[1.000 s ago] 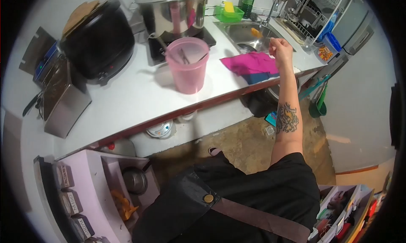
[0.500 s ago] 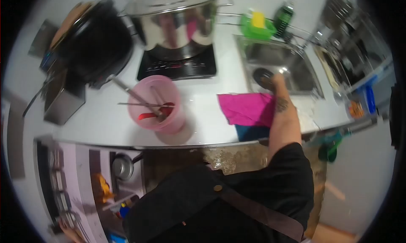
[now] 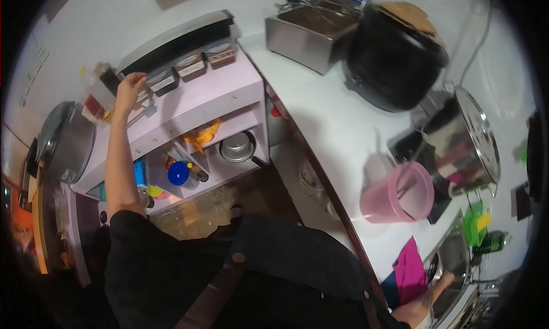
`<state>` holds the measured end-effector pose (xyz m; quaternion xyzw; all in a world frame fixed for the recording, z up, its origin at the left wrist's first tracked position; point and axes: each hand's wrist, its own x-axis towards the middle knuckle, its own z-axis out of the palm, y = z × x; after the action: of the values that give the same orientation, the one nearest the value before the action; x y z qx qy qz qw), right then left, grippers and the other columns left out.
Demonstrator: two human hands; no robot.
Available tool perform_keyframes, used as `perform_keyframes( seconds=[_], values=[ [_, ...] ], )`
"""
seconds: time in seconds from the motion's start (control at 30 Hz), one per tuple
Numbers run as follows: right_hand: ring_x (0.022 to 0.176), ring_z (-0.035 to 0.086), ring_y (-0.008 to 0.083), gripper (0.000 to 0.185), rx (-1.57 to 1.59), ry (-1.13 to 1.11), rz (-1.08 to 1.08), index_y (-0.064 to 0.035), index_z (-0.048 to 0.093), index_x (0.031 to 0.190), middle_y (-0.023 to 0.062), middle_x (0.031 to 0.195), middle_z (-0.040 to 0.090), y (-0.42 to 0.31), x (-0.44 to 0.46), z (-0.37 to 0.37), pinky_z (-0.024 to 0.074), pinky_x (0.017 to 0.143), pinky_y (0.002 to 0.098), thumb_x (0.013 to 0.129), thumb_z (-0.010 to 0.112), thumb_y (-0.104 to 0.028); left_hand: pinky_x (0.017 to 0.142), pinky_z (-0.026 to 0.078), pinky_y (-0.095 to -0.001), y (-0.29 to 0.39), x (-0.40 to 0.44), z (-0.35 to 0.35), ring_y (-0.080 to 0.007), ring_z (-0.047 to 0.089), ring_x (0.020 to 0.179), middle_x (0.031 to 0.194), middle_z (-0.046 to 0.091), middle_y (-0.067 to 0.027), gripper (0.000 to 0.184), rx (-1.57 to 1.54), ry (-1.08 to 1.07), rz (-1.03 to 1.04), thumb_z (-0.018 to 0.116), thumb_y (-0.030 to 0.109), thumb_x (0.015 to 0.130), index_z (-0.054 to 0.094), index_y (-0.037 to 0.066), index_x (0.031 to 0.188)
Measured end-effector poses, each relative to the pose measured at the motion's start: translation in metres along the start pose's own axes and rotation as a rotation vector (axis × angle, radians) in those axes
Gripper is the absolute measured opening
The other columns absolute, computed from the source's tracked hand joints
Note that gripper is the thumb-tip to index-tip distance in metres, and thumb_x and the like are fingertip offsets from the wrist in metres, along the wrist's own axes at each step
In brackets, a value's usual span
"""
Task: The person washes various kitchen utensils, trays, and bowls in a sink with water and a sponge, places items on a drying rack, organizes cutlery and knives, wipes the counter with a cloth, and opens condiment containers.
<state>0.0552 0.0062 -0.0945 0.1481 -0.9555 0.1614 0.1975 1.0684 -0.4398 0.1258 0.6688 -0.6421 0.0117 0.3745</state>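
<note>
My left hand point(image 3: 131, 86) is raised over the pink shelf top, beside a row of small clear containers point(image 3: 164, 83) with dark contents. Its fingers are pinched together; whether anything is between them I cannot make out. A grey flat-ended utensil point(image 3: 143, 115) lies just below it. Far to the lower right, my right hand point(image 3: 446, 280) reaches into the steel sink point(image 3: 456, 250). It is closed at a dark round object point(image 3: 433, 266), whose kind is too small to tell. A magenta cloth point(image 3: 410, 274) lies on the counter edge beside that forearm.
On the white counter stand a pink bucket point(image 3: 380, 200) with utensils, a steel pot point(image 3: 462, 143), a black round cooker point(image 3: 394, 57) and a steel fryer-like box point(image 3: 303, 37). A large grey pot point(image 3: 68, 143) and bottles point(image 3: 96, 94) flank the shelf. A saucepan point(image 3: 237, 147) sits below.
My view has swung left, bringing the pink shelf into full sight. My left hand now shows higher up in the view. My right hand remains at the sink with the dark round object.
</note>
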Motion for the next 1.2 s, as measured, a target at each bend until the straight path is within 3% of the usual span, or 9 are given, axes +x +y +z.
perform_keyframes(
  seconds=[0.13, 0.17, 0.33, 0.43, 0.57, 0.73, 0.77, 0.97, 1.2],
  values=[
    [0.068, 0.059, 0.0274, 0.029, 0.121, 0.599, 0.118, -0.0047, 0.063, 0.088, 0.0129, 0.079, 0.063, -0.001, 0.028, -0.086, 0.0463, 0.062, 0.0341, 0.078, 0.051, -0.029, 0.075, 0.044, -0.0279, -0.043, 0.041, -0.004, -0.0181, 0.059, 0.085, 0.090, 0.062, -0.0124, 0.027, 0.040, 0.028, -0.013, 0.057, 0.019, 0.080, 0.058, 0.000, 0.098],
    [0.068, 0.060, 0.0247, 0.025, 0.281, 0.810, -0.050, -0.0031, 0.064, 0.088, 0.0115, 0.079, 0.064, -0.016, 0.016, -0.120, 0.0471, 0.064, 0.0319, 0.080, 0.053, -0.024, 0.076, 0.044, -0.0286, -0.062, 0.054, -0.006, -0.0190, 0.059, 0.085, 0.091, 0.062, -0.0125, 0.028, 0.075, 0.065, -0.062, 0.057, 0.019, 0.079, 0.058, -0.001, 0.099],
    [0.064, 0.053, 0.0162, 0.027, 0.955, 1.262, -0.450, -0.0006, 0.059, 0.078, 0.0084, 0.078, 0.057, -0.281, -0.171, -0.297, 0.0457, 0.054, 0.0270, 0.075, 0.065, -0.027, 0.082, 0.042, -0.0347, -0.184, 0.119, -0.012, -0.0306, 0.054, 0.097, 0.105, 0.054, -0.0224, 0.049, 0.401, 0.309, -0.137, 0.063, 0.033, 0.073, 0.052, 0.002, 0.109],
    [0.072, 0.059, 0.0191, 0.020, 1.161, 0.891, -0.358, 0.0048, 0.060, 0.092, 0.0099, 0.085, 0.062, -0.339, -0.210, -0.277, 0.0479, 0.067, 0.0271, 0.083, 0.053, -0.012, 0.086, 0.040, -0.0355, -0.231, 0.147, -0.018, -0.0314, 0.051, 0.102, 0.109, 0.051, -0.0257, 0.063, 0.218, 0.161, -0.226, 0.068, 0.034, 0.067, 0.046, 0.003, 0.117],
    [0.079, 0.055, 0.0142, 0.015, 1.327, 0.247, -0.326, -0.0004, 0.058, 0.095, 0.0093, 0.091, 0.058, -0.532, -0.286, -0.248, 0.0448, 0.067, 0.0220, 0.084, 0.049, -0.008, 0.085, 0.040, -0.0350, -0.251, 0.165, -0.032, -0.0297, 0.053, 0.100, 0.107, 0.053, -0.0256, 0.067, 0.035, -0.010, -0.255, 0.073, 0.029, 0.061, 0.048, 0.002, 0.117],
    [0.077, 0.053, 0.0099, 0.009, 1.419, -0.579, -0.779, -0.0003, 0.056, 0.088, 0.0049, 0.085, 0.055, -0.725, -0.370, -0.201, 0.0457, 0.063, 0.0222, 0.081, 0.052, -0.002, 0.079, 0.042, -0.0324, -0.254, 0.178, -0.054, -0.0270, 0.056, 0.095, 0.103, 0.055, -0.0250, 0.056, 0.014, -0.073, -0.219, 0.073, 0.027, 0.061, 0.056, -0.002, 0.105],
    [0.075, 0.054, 0.0106, 0.007, 1.407, -0.679, -0.906, -0.0002, 0.056, 0.086, 0.0050, 0.084, 0.056, -0.759, -0.388, -0.197, 0.0462, 0.062, 0.0222, 0.081, 0.051, -0.002, 0.073, 0.044, -0.0324, -0.258, 0.179, -0.054, -0.0260, 0.058, 0.082, 0.092, 0.059, -0.0171, 0.044, 0.091, 0.046, -0.120, 0.070, 0.028, 0.065, 0.061, -0.001, 0.097],
    [0.064, 0.053, 0.0090, 0.007, 1.408, -0.920, -1.133, 0.0016, 0.057, 0.081, 0.0044, 0.074, 0.056, -0.909, -0.463, -0.185, 0.0427, 0.057, 0.0214, 0.078, 0.051, -0.001, 0.063, 0.042, -0.0338, -0.228, 0.189, -0.062, -0.0273, 0.055, 0.070, 0.081, 0.054, -0.0113, 0.015, 0.338, 0.229, 0.094, 0.057, 0.016, 0.079, 0.060, 0.003, 0.086],
    [0.060, 0.049, 0.0077, 0.009, 1.480, -0.935, -1.163, 0.0009, 0.058, 0.083, 0.0028, 0.071, 0.054, -1.012, -0.479, -0.170, 0.0393, 0.055, 0.0203, 0.077, 0.052, 0.000, 0.065, 0.042, -0.0332, -0.230, 0.199, -0.060, -0.0285, 0.053, 0.076, 0.083, 0.053, -0.0117, 0.012, 0.389, 0.360, 0.174, 0.053, 0.010, 0.081, 0.056, 0.003, 0.090]
  ],
)
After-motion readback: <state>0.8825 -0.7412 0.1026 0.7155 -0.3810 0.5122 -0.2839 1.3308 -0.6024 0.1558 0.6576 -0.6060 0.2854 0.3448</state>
